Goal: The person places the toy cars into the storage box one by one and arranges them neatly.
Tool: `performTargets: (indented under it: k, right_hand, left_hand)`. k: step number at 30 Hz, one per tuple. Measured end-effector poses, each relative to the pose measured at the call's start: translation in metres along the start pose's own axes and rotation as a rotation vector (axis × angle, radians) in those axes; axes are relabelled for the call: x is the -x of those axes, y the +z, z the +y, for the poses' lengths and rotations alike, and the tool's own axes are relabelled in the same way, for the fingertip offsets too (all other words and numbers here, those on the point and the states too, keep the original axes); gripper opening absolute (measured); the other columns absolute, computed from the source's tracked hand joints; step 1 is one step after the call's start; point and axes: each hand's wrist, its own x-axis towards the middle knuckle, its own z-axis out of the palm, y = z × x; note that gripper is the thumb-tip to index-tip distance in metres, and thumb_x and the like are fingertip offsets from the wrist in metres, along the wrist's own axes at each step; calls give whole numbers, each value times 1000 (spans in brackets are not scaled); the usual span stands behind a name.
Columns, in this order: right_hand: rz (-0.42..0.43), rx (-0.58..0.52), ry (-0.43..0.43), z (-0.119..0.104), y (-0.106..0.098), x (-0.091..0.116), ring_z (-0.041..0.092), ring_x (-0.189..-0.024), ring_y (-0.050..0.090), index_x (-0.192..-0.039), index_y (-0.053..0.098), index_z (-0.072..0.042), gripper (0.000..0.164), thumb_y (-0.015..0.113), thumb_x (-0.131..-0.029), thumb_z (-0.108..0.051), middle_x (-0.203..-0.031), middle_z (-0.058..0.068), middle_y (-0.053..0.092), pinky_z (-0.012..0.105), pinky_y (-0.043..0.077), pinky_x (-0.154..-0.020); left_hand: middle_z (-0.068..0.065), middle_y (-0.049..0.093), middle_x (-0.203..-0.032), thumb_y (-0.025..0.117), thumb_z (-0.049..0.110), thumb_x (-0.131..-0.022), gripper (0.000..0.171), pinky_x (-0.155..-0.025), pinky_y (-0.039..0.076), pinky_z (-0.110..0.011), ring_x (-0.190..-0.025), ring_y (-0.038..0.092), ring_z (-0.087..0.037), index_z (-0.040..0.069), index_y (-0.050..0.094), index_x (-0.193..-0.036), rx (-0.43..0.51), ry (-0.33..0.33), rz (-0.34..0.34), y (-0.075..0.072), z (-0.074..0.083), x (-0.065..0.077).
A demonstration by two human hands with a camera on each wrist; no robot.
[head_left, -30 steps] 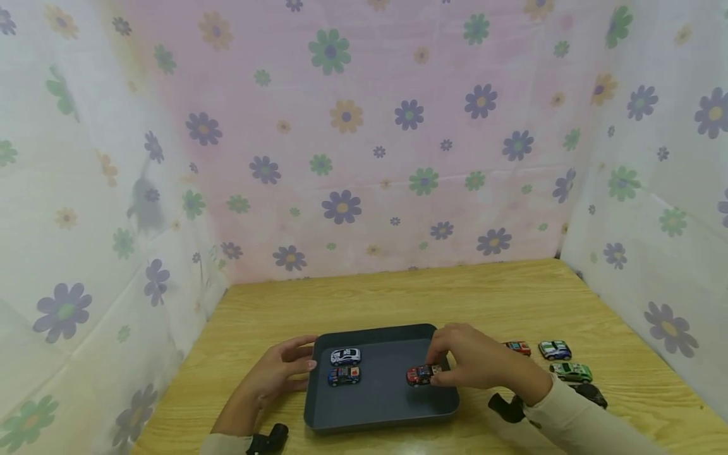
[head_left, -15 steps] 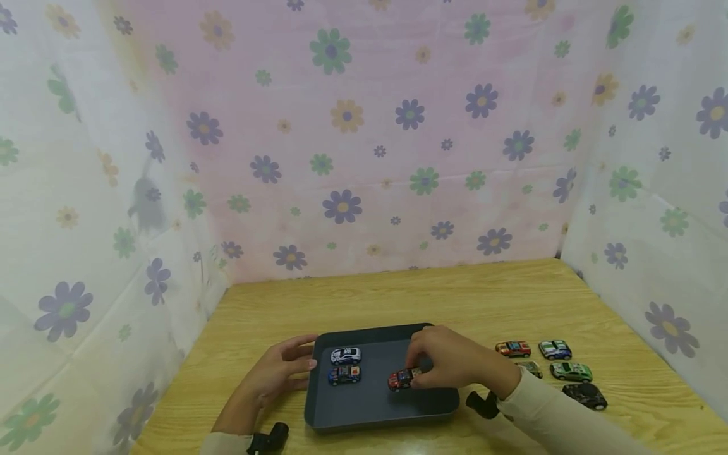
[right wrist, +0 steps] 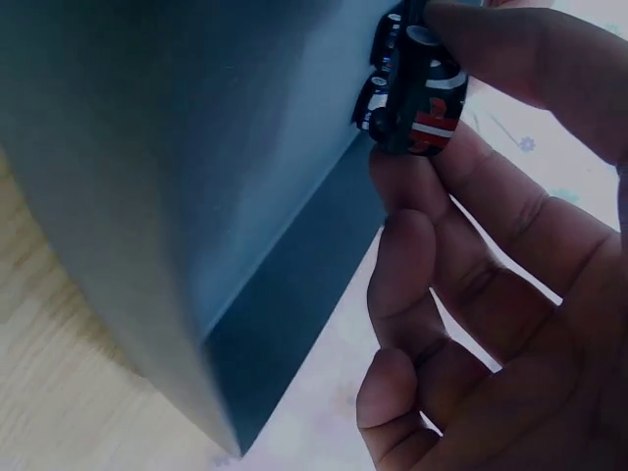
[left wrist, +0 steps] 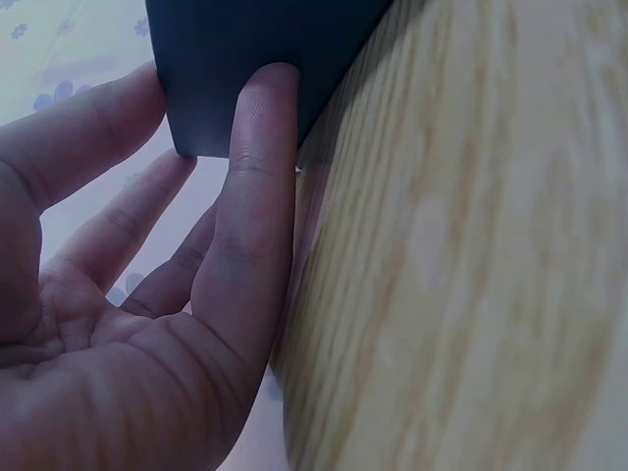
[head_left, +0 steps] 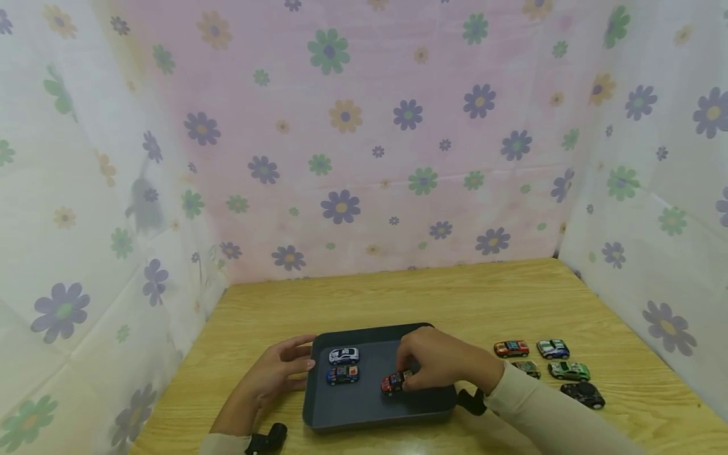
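Observation:
My right hand (head_left: 435,361) pinches a red and black toy car (head_left: 392,382) between thumb and fingers, inside the dark grey tray (head_left: 364,422). In the right wrist view the toy car (right wrist: 424,110) shows its end, held close over the tray floor. Two more toy cars sit at the tray's left: a white one (head_left: 344,356) and, just in front of it, a blue one (head_left: 342,375). My left hand (head_left: 274,373) rests at the tray's left side. In the left wrist view its thumb and fingertips touch the tray's outer wall (left wrist: 211,88), fingers nearly straight.
Right of the tray, several toy cars stand on the wooden table (head_left: 284,309): an orange-red one (head_left: 512,348), a white and blue one (head_left: 553,348), a green one (head_left: 569,371), a black one (head_left: 583,395) and one partly behind the right wrist. Flowered cloth (head_left: 341,151) walls the table.
My right hand has carried the red and black toy car leftward across the tray, toward the two parked cars. My left hand has stayed at the tray's side.

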Motion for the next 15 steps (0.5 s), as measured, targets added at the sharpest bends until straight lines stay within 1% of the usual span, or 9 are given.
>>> performTargets:
  k: [8,12,15]
  right_hand:
    - [-6,27,-34,-9,-6,-6,0,-82,61,-98,78,-24,13,84,-86,-27,-95,-15,68,19,53,-73]
    - [-3,34,-28,-13,-9,-10,0,-82,61,-97,78,-26,12,84,-86,-27,-94,-15,68,19,53,-73]
    - [-10,31,-19,-15,-7,-15,0,-84,62,-98,78,-26,12,84,-87,-27,-96,-15,69,20,54,-75]
  left_hand:
    - [-34,34,-160,74,18,-98,73,-93,61,-51,-126,63,-35,11,38,-160,-5,7,4,-2,-1,0]
    - [-32,35,-160,74,17,-97,72,-93,61,-50,-125,64,-33,12,39,-160,5,0,10,-2,-2,-1]
    - [-31,36,-160,74,16,-97,72,-93,61,-50,-125,64,-32,11,39,-160,13,-6,11,-1,-2,-2]
